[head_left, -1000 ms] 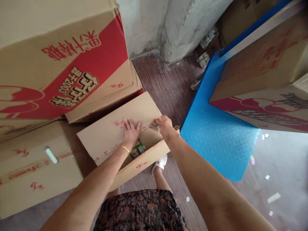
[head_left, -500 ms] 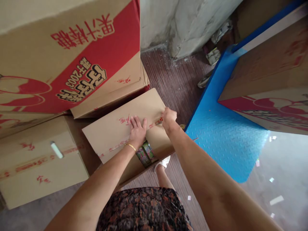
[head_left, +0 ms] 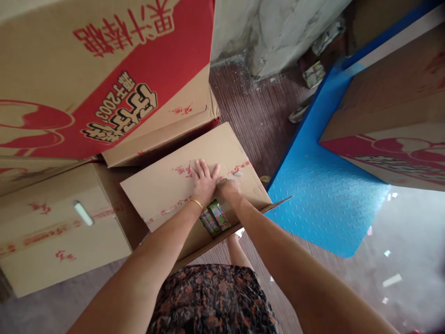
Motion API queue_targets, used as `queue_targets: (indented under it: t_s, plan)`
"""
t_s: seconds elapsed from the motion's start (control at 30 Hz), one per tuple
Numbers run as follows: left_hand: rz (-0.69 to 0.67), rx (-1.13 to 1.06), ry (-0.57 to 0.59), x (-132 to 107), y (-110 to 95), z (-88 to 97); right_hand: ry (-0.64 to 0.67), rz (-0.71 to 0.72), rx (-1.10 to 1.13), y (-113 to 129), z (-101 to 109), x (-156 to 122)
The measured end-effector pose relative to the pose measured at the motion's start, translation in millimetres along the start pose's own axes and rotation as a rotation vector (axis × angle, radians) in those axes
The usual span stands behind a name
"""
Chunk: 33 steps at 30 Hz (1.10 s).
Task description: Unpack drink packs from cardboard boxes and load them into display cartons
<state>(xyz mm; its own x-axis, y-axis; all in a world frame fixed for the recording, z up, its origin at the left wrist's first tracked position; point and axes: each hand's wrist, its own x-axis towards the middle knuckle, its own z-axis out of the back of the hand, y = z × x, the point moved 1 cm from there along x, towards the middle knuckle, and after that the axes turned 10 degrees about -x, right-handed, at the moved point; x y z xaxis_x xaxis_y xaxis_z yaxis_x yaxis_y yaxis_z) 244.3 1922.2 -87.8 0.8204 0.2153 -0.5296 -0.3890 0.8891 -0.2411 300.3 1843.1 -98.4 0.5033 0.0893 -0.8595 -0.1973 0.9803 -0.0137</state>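
Note:
A brown cardboard box [head_left: 167, 190] with red-printed tape stands on the floor in front of me, its near flaps partly lifted. My left hand [head_left: 204, 181] lies flat on the far flap, fingers stretched out. My right hand [head_left: 227, 186] is closed right beside it, at the tape seam; what its fingers pinch is too small to make out. Green packets [head_left: 216, 217] show through the gap under my wrists.
A large red-and-tan carton [head_left: 93, 79] leans above the box. Another sealed box [head_left: 59, 232] sits to the left. A blue plate platform [head_left: 323, 185] with a carton [head_left: 392, 120] on it is at the right. Paper scraps dot the grey floor [head_left: 392, 278].
My right hand has slid left along the tape seam, from the box's right edge to beside my left hand. The near flap has swung further open, showing more of the green packets.

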Motion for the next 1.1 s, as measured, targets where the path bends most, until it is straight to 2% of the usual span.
queue_targets:
  t_s: [0.1,0.3,0.47,0.6,0.77,0.93,1.1]
  plan:
    - [-0.041,-0.024,0.055,-1.6,1.8,7.7,0.004,-0.064,0.011,0.9,5.7,-8.2]
    - [-0.121,-0.090,0.106,-1.7,9.6,18.5,-0.024,-0.004,-0.024,-1.4,5.3,-15.7]
    - [-0.180,-0.006,0.142,-1.7,12.3,23.7,-0.018,0.008,-0.055,-0.5,6.1,-13.6]
    - [-0.160,-0.017,0.068,-1.5,13.0,15.1,0.008,0.014,-0.048,0.8,7.8,-8.5]
    - [-0.113,-0.056,-0.017,14.6,-4.6,2.7,0.032,-0.009,-0.022,0.4,9.9,-3.5]
    - [-0.133,-0.065,0.018,38.0,-29.7,5.6,0.044,-0.043,0.034,-5.0,9.8,-5.8]
    - [-0.119,-0.088,0.067,41.9,-33.3,14.1,0.026,-0.054,0.073,-6.9,9.1,-13.1]
